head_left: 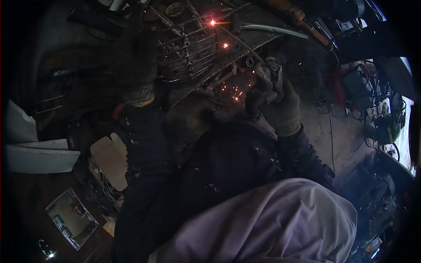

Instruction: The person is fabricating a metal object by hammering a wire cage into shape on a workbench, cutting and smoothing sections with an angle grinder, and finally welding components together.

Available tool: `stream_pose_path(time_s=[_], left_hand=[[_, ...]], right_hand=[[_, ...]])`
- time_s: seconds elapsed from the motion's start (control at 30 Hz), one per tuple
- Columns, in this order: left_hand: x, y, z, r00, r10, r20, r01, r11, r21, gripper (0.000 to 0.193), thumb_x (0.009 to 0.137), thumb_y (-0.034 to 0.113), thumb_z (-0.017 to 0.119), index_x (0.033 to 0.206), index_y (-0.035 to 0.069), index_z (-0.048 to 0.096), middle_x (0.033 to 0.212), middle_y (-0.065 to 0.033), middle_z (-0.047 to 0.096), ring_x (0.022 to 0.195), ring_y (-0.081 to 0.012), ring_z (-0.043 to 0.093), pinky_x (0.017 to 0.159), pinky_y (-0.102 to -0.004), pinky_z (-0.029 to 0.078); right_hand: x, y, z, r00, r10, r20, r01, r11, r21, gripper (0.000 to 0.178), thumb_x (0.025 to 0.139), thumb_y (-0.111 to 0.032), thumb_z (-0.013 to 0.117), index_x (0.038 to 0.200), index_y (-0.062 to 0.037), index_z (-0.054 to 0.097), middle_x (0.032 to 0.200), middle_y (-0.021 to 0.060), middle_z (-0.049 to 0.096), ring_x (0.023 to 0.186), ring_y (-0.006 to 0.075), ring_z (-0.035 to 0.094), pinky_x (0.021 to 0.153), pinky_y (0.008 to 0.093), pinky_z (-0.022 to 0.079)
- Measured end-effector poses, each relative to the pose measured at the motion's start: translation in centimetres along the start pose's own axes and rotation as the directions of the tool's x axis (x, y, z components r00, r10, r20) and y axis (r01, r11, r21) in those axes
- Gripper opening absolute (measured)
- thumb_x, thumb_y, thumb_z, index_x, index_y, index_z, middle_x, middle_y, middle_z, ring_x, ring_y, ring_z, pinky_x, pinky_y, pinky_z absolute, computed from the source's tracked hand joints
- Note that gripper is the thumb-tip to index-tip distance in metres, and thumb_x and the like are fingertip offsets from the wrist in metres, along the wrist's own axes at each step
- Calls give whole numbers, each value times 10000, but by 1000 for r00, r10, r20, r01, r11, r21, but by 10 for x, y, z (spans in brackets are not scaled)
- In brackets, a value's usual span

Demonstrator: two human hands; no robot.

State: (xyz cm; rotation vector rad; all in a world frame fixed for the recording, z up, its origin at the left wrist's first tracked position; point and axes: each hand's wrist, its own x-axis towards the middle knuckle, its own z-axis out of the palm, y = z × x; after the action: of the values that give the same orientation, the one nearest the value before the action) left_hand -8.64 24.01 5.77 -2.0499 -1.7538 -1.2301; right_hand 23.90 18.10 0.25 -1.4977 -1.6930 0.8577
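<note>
My right hand (284,109), in a grey work glove, is closed around a welding electrode holder (268,79). A thin welding rod (240,40) runs from the holder up and left to a glowing red point (212,23) on a metal grille (188,52) of parallel bars. My left hand (137,61) is gloved and lies left of the grille; its cuff shows, but its fingers are lost in the dark. Sparks (236,93) scatter below the grille, and a second glowing spot (225,45) sits under the rod tip.
A pale curved metal strip (276,30) and an orange-brown bar (298,15) lie beyond the grille. At right stands a boxy machine (357,87) with cables. Cardboard (109,160), white panels (41,158) and a rectangular tray-like frame (72,219) lie at left.
</note>
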Motion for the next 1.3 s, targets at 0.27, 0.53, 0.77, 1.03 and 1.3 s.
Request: stream_pose_path(time_s=[0.27, 0.53, 0.77, 1.03, 1.3], left_hand=[[8, 9, -3, 990, -123, 75, 111, 983, 145, 225, 939, 261, 653, 1023, 55, 684, 837, -103, 668, 727, -293, 648, 689, -398, 504], [10, 21, -4, 978, -205, 41, 201, 975, 93, 244, 933, 289, 659, 994, 54, 686, 825, -91, 672, 720, -261, 642, 681, -383, 495], [11, 19, 3, 987, -161, 16, 160, 986, 48, 266, 915, 318, 680, 946, 54, 685, 787, -84, 664, 689, -249, 629, 657, -380, 481], [10, 16, 0, 990, -144, -7, 144, 988, 53, 297, 893, 350, 703, 892, 54, 685, 745, -75, 655, 653, -235, 613, 629, -376, 466], [26, -4, -2, 993, -116, -16, 116, 993, 31, 334, 872, 383, 727, 838, 54, 685, 702, -65, 645, 618, -221, 598, 602, -372, 450]], right_hand=[[0, 20, 4, 995, -100, 1, 99, 992, -78, 391, 788, -214, 793, 1031, 12, 587, 863, 99, 713, 745, 214, 714, 662, 304, 556], [-1, 13, 2, 996, -28, 81, 27, 1000, 14, 408, 833, -223, 756, 1128, 9, 597, 995, 101, 713, 857, 208, 711, 722, 300, 553], [-1, 12, 2, 999, -12, 53, 8, 998, 67, 411, 817, -220, 757, 1129, -3, 600, 992, 108, 706, 864, 225, 709, 726, 316, 554], [4, 28, 7, 996, 55, 77, -74, 958, 277, 416, 799, -217, 758, 1129, -16, 604, 988, 115, 699, 872, 246, 706, 732, 334, 554], [23, 30, 33, 984, 143, 107, -178, 827, 534, 422, 782, -214, 759, 1130, -30, 608, 984, 123, 692, 880, 266, 703, 737, 352, 554]])
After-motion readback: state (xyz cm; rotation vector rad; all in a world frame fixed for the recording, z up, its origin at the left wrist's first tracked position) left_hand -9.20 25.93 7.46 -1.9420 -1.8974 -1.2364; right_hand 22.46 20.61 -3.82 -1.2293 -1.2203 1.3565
